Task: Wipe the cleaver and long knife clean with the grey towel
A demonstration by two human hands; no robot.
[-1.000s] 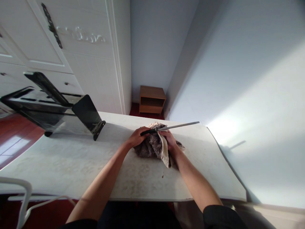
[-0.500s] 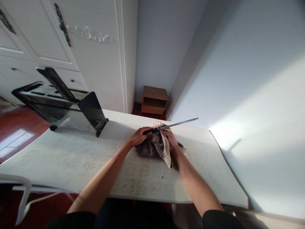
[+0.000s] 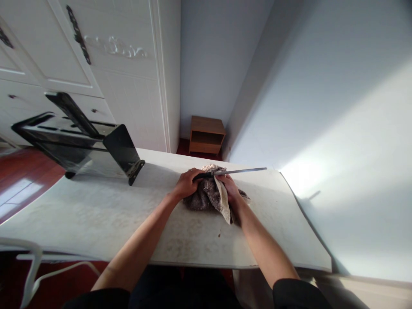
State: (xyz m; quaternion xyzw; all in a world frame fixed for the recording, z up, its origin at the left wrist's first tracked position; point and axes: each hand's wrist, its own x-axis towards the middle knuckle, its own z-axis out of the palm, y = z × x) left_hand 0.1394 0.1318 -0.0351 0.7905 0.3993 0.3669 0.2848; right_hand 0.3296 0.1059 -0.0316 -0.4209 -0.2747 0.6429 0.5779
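Knife (image 3: 240, 171) on crumpled cloth (image 3: 206, 198) (blade rightward)

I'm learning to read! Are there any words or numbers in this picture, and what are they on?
None: no word, number, brand or sign can be read here.
The knife, cloth, black rack and table show no print.
The curly shape on the cupboard door is raised trim, not letters.

Black rack (image 3: 80, 141) far left
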